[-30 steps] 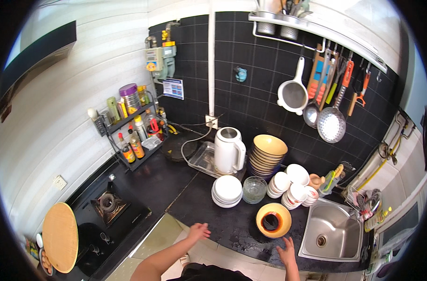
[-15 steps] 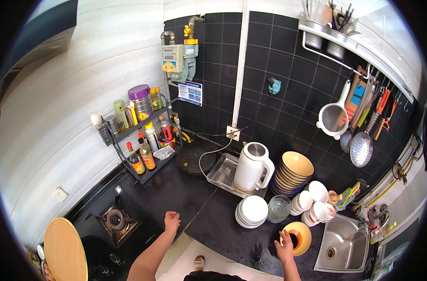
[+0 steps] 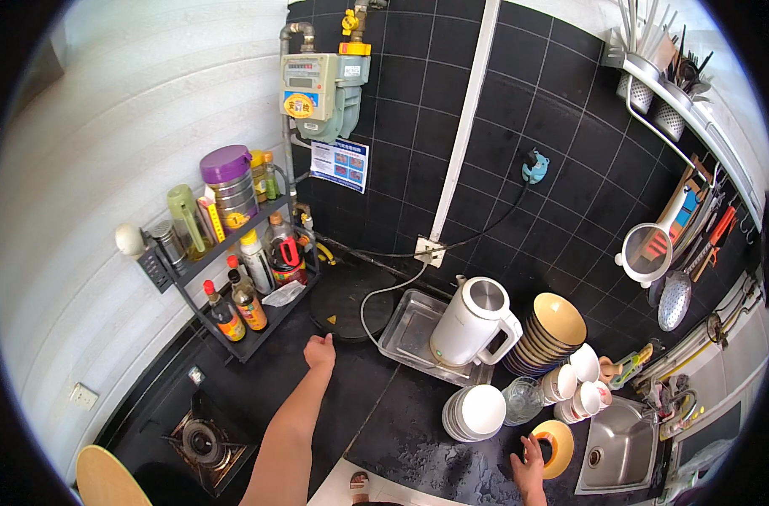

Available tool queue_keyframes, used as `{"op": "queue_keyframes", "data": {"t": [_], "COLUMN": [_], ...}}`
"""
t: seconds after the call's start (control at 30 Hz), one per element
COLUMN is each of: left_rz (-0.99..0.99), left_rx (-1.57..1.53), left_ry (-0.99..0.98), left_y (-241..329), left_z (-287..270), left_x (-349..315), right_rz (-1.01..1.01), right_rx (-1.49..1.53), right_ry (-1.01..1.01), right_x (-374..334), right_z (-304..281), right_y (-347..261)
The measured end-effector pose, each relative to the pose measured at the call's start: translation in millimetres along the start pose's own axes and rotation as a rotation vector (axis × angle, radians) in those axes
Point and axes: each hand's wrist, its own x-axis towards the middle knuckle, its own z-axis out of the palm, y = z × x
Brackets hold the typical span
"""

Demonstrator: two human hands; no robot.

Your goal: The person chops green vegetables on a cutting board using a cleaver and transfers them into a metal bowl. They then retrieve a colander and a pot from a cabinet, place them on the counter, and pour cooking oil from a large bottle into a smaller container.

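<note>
My left hand point(image 3: 319, 350) reaches far over the counter with its fingers curled closed; what they hold, if anything, is hidden. It is at the near edge of a round, flat black thing point(image 3: 350, 295), right of a small shelf rack point(image 3: 266, 333). My right hand point(image 3: 528, 465) is at the left rim of a yellow bowl point(image 3: 561, 461), its fingers apart. Whether it grips the rim I cannot make out. Something dark shows inside the bowl, which stands left of the sink point(image 3: 633, 430). A stack of white bowls point(image 3: 473, 413) and a glass bowl point(image 3: 523, 401) stand behind it.
A white electric kettle point(image 3: 471, 329) stands on a metal tray point(image 3: 401, 341), beside stacked larger bowls point(image 3: 561, 325). Sauce bottles point(image 3: 224, 312) fill the rack. At the left are a gas burner point(image 3: 205, 443) and a round wooden board point(image 3: 106, 476). Water wets the counter's front.
My left hand has moved forward toward the rack and the round black thing, its fingers more curled. My right hand stays by the yellow bowl. The whole view has shifted.
</note>
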Motion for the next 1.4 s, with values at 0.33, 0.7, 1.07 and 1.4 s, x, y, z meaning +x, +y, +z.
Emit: {"op": "queue_keyframes", "data": {"t": [0.33,0.7,1.07,1.4], "left_rz": [-0.157,-0.11,-0.092,-0.112], "left_rx": [-0.166,-0.197,-0.165,-0.078], "left_ry": [-0.038,-0.005,0.004,0.019], "left_y": [20.4,-26.5,-97.7,-116.3], "left_z": [24.3,-27.7,-81.2,-126.9], "left_x": [21.0,-0.5,-35.6,-101.0], "right_rz": [0.003,-0.025,-0.161,-0.257], "right_rx": [-0.042,-0.173,-0.049,0.036], "right_ry": [-0.013,-0.127,-0.223,-0.281], "right_x": [-5.6,-0.5,15.6,30.5], "right_z": [0.7,22.2,53.4,65.3], "right_y": [-0.1,-41.8,-52.3,-70.9]}}
